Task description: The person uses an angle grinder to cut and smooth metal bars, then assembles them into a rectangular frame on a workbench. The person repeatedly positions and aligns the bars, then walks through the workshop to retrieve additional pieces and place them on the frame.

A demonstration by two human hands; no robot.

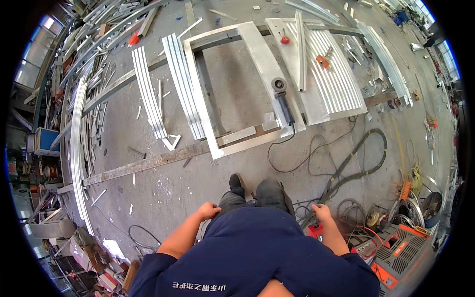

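Observation:
My left hand (209,211) is closed beside my dark trouser leg; whether it pinches the cloth is hidden. On the other side my right hand (321,212) hangs with curled fingers, apart from the leg; its palm does not show. Ahead of my feet a metal frame (215,148) lies across steel beams. An angle grinder (283,104) with a black body rests on the frame's wide right-hand plate, its cord trailing to the floor. Right of it lies a ribbed metal panel (336,74), bearing a loose metal strip (300,54), an orange-handled tool (322,61) and a red tape measure (285,40).
Long metal profiles (183,84) lie left of the frame, across a low steel beam (143,166). Thick looped cables (346,166) cover the floor at right. An orange-and-grey machine (403,252) stands at lower right. Scrap and boxes (94,252) crowd the lower left.

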